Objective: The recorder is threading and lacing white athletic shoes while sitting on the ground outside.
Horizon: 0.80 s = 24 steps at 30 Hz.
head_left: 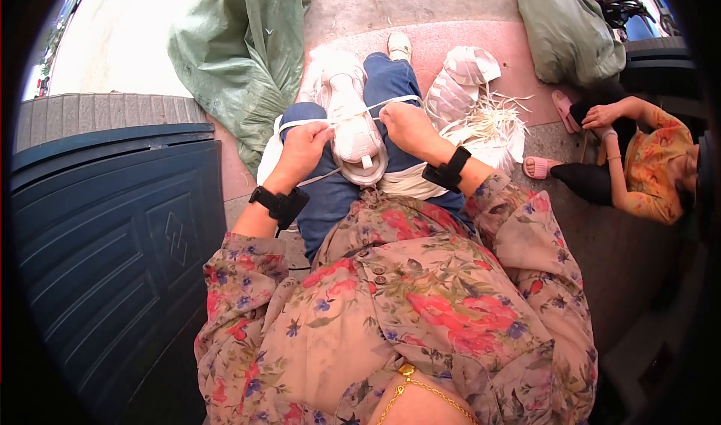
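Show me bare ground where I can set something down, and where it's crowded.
Bare concrete shows farthest ahead, between the green tarp and the green sack. Pink paving is bare between that sack and the heap of white laces. Crowded: the white sneaker takes up the space between the left hand and the right hand.

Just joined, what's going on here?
A seated person has a white shoe on their lap. The left hand and right hand each pinch white lace over it, spread to either side. Loose pale strands lie to the right; beyond, another person sits, hands together.
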Each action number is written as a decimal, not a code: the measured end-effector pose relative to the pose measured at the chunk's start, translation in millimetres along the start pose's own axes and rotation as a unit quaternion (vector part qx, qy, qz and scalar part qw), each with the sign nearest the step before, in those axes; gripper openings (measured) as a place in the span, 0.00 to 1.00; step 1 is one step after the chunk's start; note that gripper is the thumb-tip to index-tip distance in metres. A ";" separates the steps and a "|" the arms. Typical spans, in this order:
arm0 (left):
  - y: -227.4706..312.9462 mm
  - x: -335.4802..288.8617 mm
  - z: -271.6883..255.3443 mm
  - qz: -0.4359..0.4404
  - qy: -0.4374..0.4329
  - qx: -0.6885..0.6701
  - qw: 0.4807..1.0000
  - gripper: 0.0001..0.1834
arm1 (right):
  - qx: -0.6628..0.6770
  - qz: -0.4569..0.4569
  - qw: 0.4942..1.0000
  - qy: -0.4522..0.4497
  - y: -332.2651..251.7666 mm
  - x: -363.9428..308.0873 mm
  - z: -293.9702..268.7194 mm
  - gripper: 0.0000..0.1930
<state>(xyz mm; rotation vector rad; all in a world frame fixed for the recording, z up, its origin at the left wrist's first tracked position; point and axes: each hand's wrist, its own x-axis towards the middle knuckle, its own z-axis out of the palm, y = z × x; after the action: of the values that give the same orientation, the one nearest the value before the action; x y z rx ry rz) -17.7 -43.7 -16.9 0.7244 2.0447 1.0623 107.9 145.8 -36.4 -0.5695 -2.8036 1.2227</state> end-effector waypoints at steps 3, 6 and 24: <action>3.0 -0.7 1.0 -0.015 0.029 0.037 0.999 0.10 | -0.061 0.030 0.997 -0.027 -4.3 5.0 3.9 0.09; 2.3 -5.4 2.2 -0.029 0.041 0.057 0.997 0.10 | -0.100 0.037 0.994 -0.040 -10.6 9.7 5.7 0.09; -0.6 9.3 17.8 0.113 0.152 0.376 0.907 0.08 | -0.216 -0.159 0.963 0.034 -9.7 6.7 12.9 0.04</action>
<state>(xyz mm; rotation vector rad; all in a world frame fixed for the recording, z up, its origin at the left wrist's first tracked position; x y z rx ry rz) -9.2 -29.1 -27.8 1.2631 2.7253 0.4803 96.4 133.0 -39.2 -0.1494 -2.9555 0.5267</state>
